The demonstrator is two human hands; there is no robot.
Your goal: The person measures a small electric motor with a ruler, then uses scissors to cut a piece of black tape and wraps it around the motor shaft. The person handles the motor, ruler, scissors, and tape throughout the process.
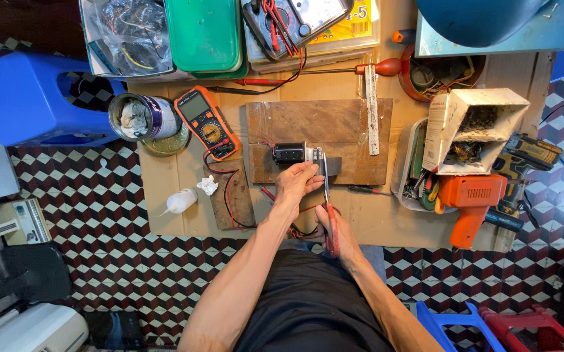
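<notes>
Cardboard-covered counter (177,176) carries wooden board (334,124), orange multimeter (207,122), tin can (141,117), white squeeze bottle (181,201) (lying sideways), orange drill (471,202).

Small black motor (289,152) (metal end rightward) on wooden board, red-handled pliers (329,208) upright against it.

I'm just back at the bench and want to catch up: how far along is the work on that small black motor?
Done: the small black motor lies on the wooden board with tools laid out. In hand: the left hand steadies its metal end while the right hand holds red-handled pliers against it. Left: the orange multimeter sits aside, unused.
</notes>
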